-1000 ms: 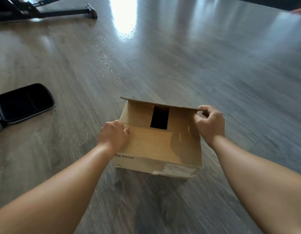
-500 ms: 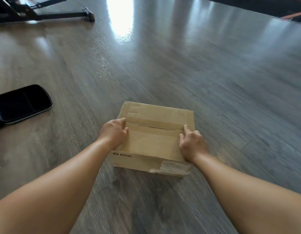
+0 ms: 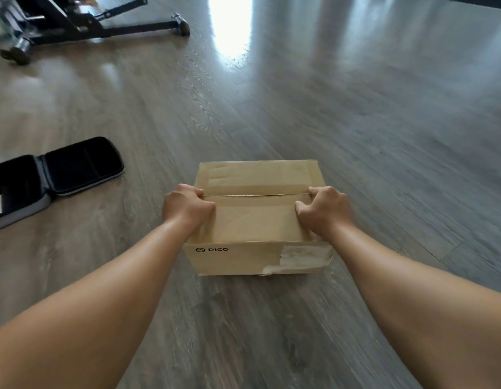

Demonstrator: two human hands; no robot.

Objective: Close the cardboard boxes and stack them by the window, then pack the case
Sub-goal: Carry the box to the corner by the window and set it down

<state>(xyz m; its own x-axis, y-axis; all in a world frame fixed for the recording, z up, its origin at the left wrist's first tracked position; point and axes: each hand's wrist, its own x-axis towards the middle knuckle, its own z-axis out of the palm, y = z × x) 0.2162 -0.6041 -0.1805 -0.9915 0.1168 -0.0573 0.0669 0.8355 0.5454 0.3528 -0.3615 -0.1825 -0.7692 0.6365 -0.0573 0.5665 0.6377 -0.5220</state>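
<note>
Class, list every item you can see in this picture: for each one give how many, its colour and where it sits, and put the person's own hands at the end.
cardboard box: one, brown, flaps closed, on the floor at the centre, PICO printed on its near side.
case: one, black with a grey edge, lying open on the floor to the left of the box.
metal frame: one, black, far left on the floor; what it belongs to cannot be told.
floor: one, grey-brown wood planks, with a bright glare at the far end.
left hand: one, grips the box's left top edge.
right hand: one, grips the box's right top edge.
</note>
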